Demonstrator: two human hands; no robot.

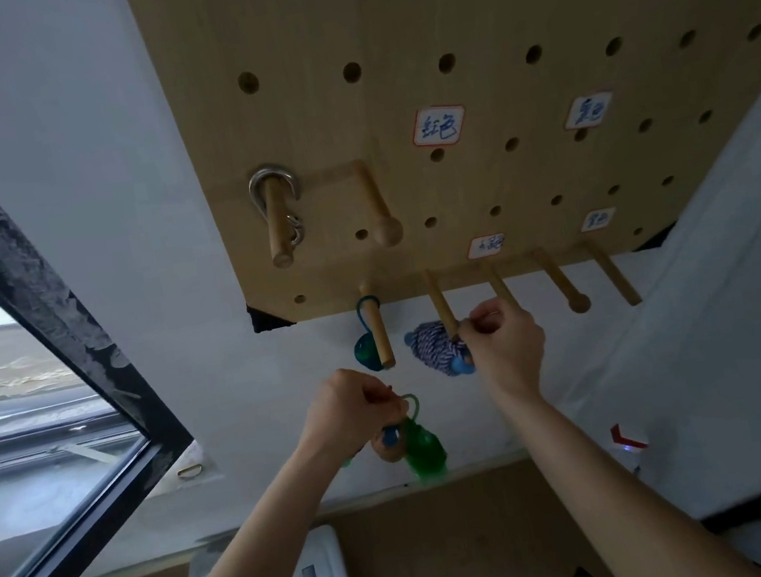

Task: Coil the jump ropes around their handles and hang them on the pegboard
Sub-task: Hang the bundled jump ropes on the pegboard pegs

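The wooden pegboard (pixel 446 12) is the landmark here. Just under its lower edge the right hand (pixel 505 342) pinches the top of a coiled blue-and-white jump rope (pixel 437 347), fingers curled tight on it, at the tip of the second peg (pixel 441 304) from the left in the bottom row. Whether a loop is already over the peg I cannot tell. To do this well, I judge the loop should be slid well back along the peg toward the board before the fingers let go, since the tip is bare and a bundle could slip off; the coil should hang free, not caught on its neighbour. Lower and to the left of the board's bottom edge, the left hand (pixel 349 408) grips a green coiled jump rope (pixel 422 449) by its loop, fingers closed around it, waiting its turn. Counted: three rope bundles in sight, one teal rope (pixel 364 344) hanging on the leftmost bottom peg (pixel 379 334), one at the right hand, one in the left. Five pegs in the bottom row, two longer pegs higher up, one carrying a metal carabiner (pixel 274 190). Four paper labels on the board.
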